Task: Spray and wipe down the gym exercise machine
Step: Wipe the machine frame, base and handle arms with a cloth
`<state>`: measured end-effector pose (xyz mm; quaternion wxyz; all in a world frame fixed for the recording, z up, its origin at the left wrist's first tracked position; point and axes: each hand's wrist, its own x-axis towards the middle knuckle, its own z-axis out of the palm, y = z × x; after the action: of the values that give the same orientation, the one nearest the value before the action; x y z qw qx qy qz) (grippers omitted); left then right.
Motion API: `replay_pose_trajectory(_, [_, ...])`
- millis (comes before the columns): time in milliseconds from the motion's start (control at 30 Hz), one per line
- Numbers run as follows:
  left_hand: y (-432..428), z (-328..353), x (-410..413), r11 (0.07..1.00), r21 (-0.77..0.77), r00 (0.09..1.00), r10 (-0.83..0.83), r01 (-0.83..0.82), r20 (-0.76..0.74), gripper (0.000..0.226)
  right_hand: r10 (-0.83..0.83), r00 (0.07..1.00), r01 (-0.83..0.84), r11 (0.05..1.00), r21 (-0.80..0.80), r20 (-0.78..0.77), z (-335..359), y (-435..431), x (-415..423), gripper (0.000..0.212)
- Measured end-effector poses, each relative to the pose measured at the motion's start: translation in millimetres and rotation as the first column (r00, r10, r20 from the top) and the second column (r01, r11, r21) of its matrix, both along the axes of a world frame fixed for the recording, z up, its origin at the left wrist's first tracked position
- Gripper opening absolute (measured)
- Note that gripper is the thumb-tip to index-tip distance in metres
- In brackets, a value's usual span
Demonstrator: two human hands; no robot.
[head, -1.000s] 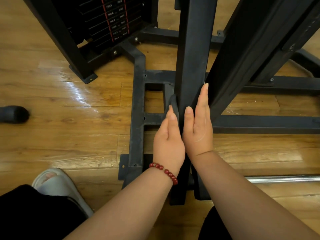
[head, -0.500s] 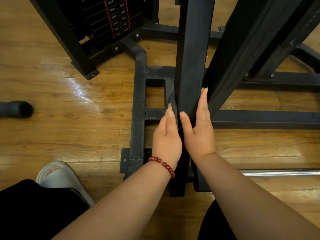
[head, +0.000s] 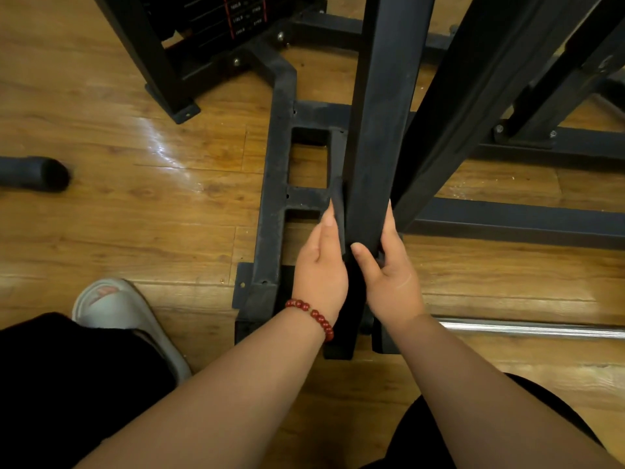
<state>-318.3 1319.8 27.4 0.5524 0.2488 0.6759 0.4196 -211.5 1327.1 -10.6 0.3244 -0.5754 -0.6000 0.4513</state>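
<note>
Wiping step: left grip (head: 321, 269) presses dark cloth (head: 338, 214) flat-fingered onto upright post (head: 378, 147), 12 o'clock of wrists; right grip (head: 392, 275) clasps post, thumb across. Next likely needs 2-sided squeeze while sliding.

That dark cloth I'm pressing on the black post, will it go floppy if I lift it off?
Probably floppy: the dark cloth lies flat against the upright post where the left hand presses it. Likely light too, since flat fingers alone hold it. The right hand clasps the post beside it; released, the cloth would probably drop.
</note>
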Motion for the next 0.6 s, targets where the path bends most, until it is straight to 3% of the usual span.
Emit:
replay_pose_trajectory(167, [-21.6,-31.0,-1.8,0.986,-0.161,0.999,-0.025,0.031,0.041,0.040,0.021,0.999,-0.022,0.999,-0.042,-0.026,1.2,1.5,3.0,0.074])
replay_pose_trajectory(467, [-7.0,-11.8,1.9,1.000,0.002,1.000,-0.011,0.011,-0.028,0.017,0.054,0.998,-0.055,0.998,-0.022,-0.035,-3.7,3.7,5.4,0.075])
replay_pose_trajectory(600, [-26.5,-42.6,-0.7,0.992,-0.113,0.998,-0.055,0.055,0.005,0.041,0.044,0.999,-0.045,0.998,-0.037,-0.013,-4.1,3.1,6.0,0.077])
